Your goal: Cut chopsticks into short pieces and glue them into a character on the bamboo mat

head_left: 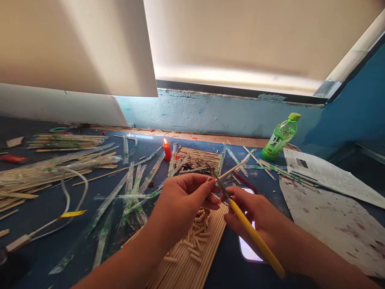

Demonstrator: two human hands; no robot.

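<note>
In the middle, my left hand is closed in a pinch, thumb against forefinger; whatever lies between the fingertips is too small to make out. My right hand grips a yellow-handled knife, its narrow metal blade slanting up and left against the left fingertips. Below the hands, a flat panel of pale wooden sticks carries several short cut stick pieces and a small ring of them. A lit phone lies partly under my right hand.
A burning red candle stands behind my hands, beside a dark-striped stick panel. Clear plastic wrappers and loose sticks litter the left. A green tea bottle and stained paper are at right. A white cable loops left.
</note>
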